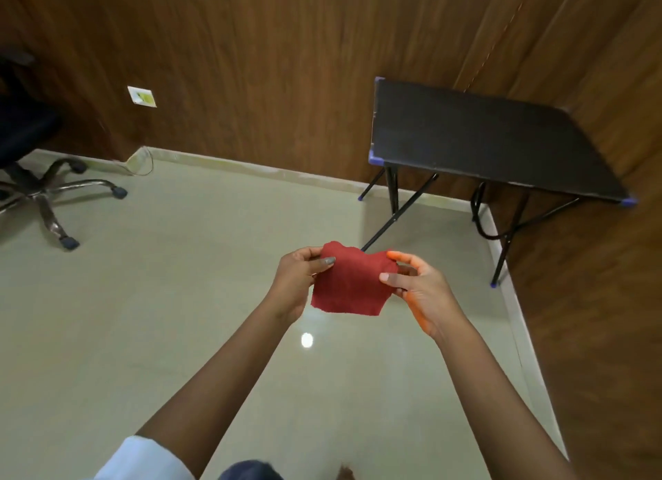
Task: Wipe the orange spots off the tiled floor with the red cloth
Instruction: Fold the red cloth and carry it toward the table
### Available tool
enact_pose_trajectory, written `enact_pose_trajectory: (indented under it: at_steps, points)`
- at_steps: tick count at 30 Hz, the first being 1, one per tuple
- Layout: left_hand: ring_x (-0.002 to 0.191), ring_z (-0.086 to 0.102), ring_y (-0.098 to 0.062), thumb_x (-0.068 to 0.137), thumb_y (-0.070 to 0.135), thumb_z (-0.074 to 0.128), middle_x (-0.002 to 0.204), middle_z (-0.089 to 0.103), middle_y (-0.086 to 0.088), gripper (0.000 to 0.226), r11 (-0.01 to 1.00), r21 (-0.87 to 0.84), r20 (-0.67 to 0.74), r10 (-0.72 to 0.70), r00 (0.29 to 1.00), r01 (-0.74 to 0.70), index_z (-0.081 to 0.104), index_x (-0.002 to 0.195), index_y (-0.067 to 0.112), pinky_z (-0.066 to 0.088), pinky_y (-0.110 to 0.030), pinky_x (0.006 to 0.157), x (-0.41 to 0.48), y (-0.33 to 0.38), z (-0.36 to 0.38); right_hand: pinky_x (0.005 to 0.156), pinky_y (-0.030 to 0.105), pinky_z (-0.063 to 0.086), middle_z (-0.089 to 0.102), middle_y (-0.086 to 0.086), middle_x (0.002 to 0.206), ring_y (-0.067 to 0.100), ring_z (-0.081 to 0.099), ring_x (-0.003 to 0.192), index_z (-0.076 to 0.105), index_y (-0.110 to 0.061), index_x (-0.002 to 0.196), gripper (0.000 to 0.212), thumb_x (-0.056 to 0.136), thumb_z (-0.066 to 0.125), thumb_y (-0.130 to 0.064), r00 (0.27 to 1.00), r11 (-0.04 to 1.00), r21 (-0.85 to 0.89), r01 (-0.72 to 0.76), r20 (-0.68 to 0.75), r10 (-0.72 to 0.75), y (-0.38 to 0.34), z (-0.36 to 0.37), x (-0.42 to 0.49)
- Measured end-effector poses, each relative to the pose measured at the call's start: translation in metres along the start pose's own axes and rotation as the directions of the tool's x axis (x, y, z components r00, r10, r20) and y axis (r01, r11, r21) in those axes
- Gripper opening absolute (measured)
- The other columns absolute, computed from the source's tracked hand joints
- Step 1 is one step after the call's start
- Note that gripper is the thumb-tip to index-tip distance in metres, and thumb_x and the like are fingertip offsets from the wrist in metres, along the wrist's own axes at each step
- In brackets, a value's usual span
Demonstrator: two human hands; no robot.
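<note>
Fingers [327, 261] of the left hand [293, 282] and the right hand [419, 289] pinched opposite upper edges of the red cloth [349, 282], which hung spread between them in the air, well above the tiled floor [179, 300] and nearer than the black tabletop [483, 139] at the far right. Its long axis ran left to right, the flat face toward the camera, the loose lower edge pointing down. No orange spots showed on the floor, though orange stained the right hand; to wipe well, I judged the cloth should be bunched into a pad first and pressed flat on each spot.
</note>
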State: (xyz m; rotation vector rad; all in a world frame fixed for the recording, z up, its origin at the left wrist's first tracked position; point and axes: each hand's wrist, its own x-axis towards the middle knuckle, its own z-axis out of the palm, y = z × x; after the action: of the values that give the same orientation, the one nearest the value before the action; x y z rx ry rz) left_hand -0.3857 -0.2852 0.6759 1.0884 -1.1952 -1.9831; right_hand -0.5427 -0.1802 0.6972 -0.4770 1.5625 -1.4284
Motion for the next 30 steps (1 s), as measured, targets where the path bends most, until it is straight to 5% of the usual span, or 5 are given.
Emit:
enact_pose_trajectory:
  at_steps: [6,15,20,24,30]
  points:
    - [0.088,0.060,-0.020,0.078,-0.007,0.063,0.082,0.058,-0.006,0.061,0.921,0.355,-0.029,0.181,0.983,-0.159,0.042,0.130,0.015,0.045,-0.025,0.087,0.037,0.010,0.064,0.074,0.020,0.047,0.064,0.004,0.094,0.015,0.059,0.082,0.061,-0.008,0.113,0.047,0.071,0.067,0.014,0.995,0.961,-0.268,0.070,-0.046,-0.086,-0.028,-0.050,0.039]
    - [0.081,0.058,-0.013,0.078,-0.002,0.066,0.087,0.062,0.002,0.035,0.843,0.488,0.089,0.208,0.974,-0.225,0.063,0.109,0.013,0.046,-0.013,0.075,0.135,0.036,0.092,0.065,0.016,0.044,0.064,-0.001,0.088,0.012,0.058,0.080,0.066,-0.014,0.095,0.035,0.072,0.067,0.012,0.976,0.940,-0.317,0.128,-0.127,-0.176,-0.062,-0.069,0.126]
    - [0.100,0.047,-0.013,0.083,0.011,0.064,0.107,0.059,-0.001,0.038,0.481,0.778,0.237,0.371,0.898,-0.404,0.059,0.120,0.015,0.035,-0.020,0.087,0.195,0.066,0.108,0.065,0.016,0.044,0.065,-0.006,0.083,0.013,0.059,0.080,0.068,-0.013,0.087,0.025,0.074,0.067,0.008,0.960,0.928,-0.347,0.134,-0.187,-0.209,-0.090,-0.072,0.177]
    - [0.108,0.045,-0.020,0.083,0.010,0.064,0.107,0.052,0.000,0.049,0.582,0.710,0.261,0.307,0.915,-0.397,0.050,0.130,0.020,0.039,-0.033,0.097,0.238,0.088,0.126,0.070,0.020,0.045,0.065,-0.001,0.082,0.013,0.058,0.077,0.066,-0.015,0.082,0.018,0.078,0.066,0.002,0.945,0.904,-0.398,0.154,-0.209,-0.253,-0.112,-0.078,0.217]
    - [0.107,0.043,-0.024,0.085,0.025,0.061,0.106,0.056,-0.005,0.035,0.069,0.896,0.369,0.437,0.820,-0.440,0.058,0.120,0.021,0.031,-0.034,0.088,0.305,0.105,0.150,0.098,0.030,0.032,0.046,-0.002,0.102,0.015,0.041,0.109,0.066,-0.021,0.084,0.010,0.079,0.072,-0.015,0.923,0.752,-0.644,0.140,-0.190,-0.336,-0.132,-0.099,0.283]
